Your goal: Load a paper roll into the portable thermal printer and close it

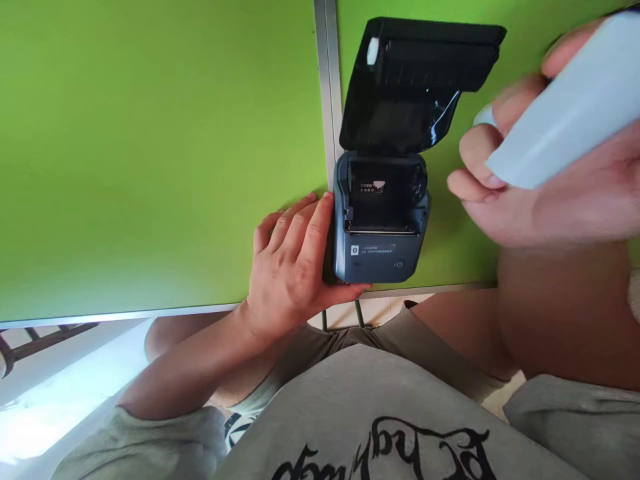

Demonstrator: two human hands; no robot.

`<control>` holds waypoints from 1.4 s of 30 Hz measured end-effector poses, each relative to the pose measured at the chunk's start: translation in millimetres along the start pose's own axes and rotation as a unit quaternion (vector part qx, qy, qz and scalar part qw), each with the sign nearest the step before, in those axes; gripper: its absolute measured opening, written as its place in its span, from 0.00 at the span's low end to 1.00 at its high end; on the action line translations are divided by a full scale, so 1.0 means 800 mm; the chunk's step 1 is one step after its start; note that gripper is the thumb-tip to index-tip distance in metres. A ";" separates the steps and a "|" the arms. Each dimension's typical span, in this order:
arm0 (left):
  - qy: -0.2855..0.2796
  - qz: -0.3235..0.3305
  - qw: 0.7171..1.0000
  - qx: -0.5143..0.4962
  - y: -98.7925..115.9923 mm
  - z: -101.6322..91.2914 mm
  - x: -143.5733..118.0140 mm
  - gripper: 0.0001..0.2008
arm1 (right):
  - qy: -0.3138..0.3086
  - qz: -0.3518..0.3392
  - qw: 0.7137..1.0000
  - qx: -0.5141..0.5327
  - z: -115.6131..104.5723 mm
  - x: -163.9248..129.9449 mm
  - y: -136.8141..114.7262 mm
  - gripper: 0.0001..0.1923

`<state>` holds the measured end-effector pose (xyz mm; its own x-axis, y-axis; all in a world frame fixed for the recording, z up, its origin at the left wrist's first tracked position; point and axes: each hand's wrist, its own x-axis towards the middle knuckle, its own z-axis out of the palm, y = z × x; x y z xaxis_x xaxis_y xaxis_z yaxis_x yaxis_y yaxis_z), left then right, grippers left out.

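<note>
A small dark grey label printer (pixel 379 250) stands on the green table near its front edge, its black lid (pixel 410 87) swung up and back, and the paper bay (pixel 383 197) shows open and dark inside. My left hand (pixel 295 267) grips the printer's left side, thumb under its front corner. My right hand (pixel 550 180) is raised close to the camera at the right, blurred, holding a pale blue-white roll-shaped object (pixel 570 110) above and to the right of the printer.
The green table (pixel 150 153) has a metal seam (pixel 326 80) running back from the printer and a metal front edge (pixel 125 315). My lap in grey shorts and shirt fills the bottom. A dark metal frame (pixel 30 340) shows at lower left.
</note>
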<state>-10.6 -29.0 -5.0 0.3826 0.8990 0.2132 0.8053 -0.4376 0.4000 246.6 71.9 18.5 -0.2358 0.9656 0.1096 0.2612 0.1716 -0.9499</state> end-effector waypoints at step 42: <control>0.000 0.008 1.000 0.002 0.000 -0.001 0.000 0.48 | 0.170 -0.196 0.949 -0.178 0.010 -0.020 0.027 0.23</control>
<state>-11.0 -29.1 -4.5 0.3954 0.8917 0.2204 0.8008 -0.4522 0.3927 248.6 59.0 -5.8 -0.0811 0.8104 0.5803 0.5299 0.5281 -0.6635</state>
